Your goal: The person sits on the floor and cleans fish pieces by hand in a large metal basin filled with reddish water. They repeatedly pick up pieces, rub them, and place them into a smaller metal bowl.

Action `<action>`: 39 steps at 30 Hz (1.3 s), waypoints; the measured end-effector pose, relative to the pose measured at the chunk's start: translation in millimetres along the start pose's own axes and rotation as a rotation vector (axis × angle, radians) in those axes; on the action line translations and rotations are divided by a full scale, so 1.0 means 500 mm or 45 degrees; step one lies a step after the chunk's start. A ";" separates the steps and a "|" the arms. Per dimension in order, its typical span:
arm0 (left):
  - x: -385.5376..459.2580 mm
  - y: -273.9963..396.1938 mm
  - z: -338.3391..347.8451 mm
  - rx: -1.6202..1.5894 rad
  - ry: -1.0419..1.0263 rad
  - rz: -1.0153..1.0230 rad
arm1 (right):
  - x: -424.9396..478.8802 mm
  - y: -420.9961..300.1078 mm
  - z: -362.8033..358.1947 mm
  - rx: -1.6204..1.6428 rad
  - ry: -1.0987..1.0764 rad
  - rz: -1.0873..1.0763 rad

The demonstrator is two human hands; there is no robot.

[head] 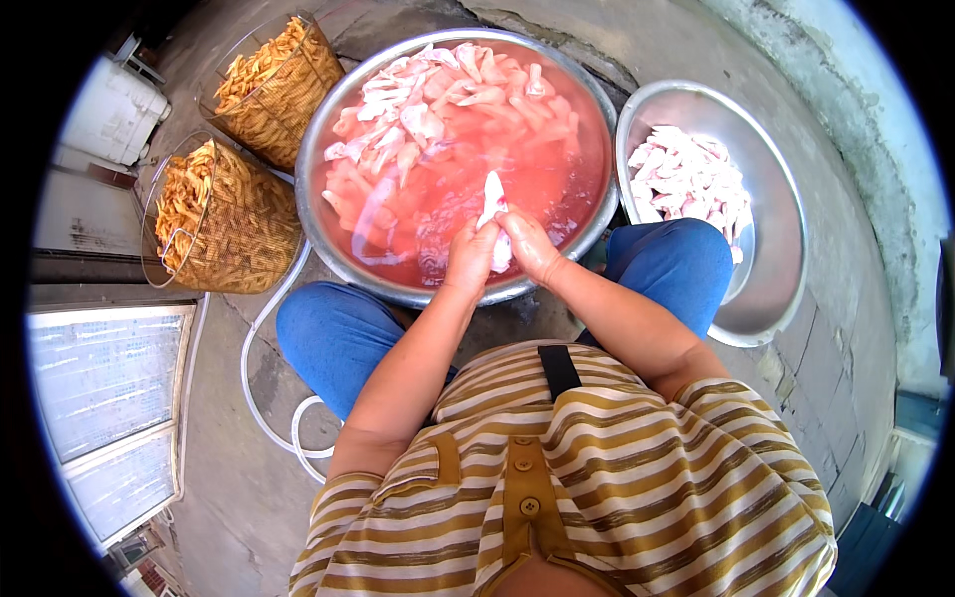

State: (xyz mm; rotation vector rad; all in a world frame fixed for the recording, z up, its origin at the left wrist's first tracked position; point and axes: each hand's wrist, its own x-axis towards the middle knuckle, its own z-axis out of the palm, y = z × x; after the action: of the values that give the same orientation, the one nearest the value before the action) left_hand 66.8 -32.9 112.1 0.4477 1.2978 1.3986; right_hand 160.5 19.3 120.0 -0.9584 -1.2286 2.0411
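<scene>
Both my hands hold one pale raw poultry piece [494, 192] above the near part of a large metal basin [307, 179]. My left hand [468, 257] grips it from the left and my right hand [528, 242] from the right, the thumbs close together. One narrow end points away from me, with a small red spot by my right fingers. The lower end shows below the hands. Reddish water [522, 168] fills the basin. Many similar raw poultry pieces [421, 123] lie in it, some under the surface and some heaped above it at the far left.
A second metal basin [776, 246] at the right holds whitish raw pieces [690, 175]. Two wire-mesh baskets [239, 239] [280, 123] of yellowish pieces, apparently poultry feet, stand at the left. A pale hose [250, 373] curls on the concrete floor [231, 448]. A wall [858, 134] rises at the right.
</scene>
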 end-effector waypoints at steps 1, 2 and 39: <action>0.001 -0.003 0.002 0.011 0.018 -0.008 | 0.003 0.006 -0.002 -0.006 0.020 0.002; 0.002 -0.005 0.005 0.021 0.036 -0.017 | 0.008 0.016 -0.004 0.010 0.046 0.009; 0.183 -0.255 -0.113 -0.025 0.480 -0.622 | 0.178 0.283 -0.081 0.320 0.227 0.979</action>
State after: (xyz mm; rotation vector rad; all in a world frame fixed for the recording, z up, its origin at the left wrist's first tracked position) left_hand 48.9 -7.1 -52.0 -0.1562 1.5641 1.1046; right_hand 126.5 47.6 -46.0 -1.6090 -0.5117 2.5117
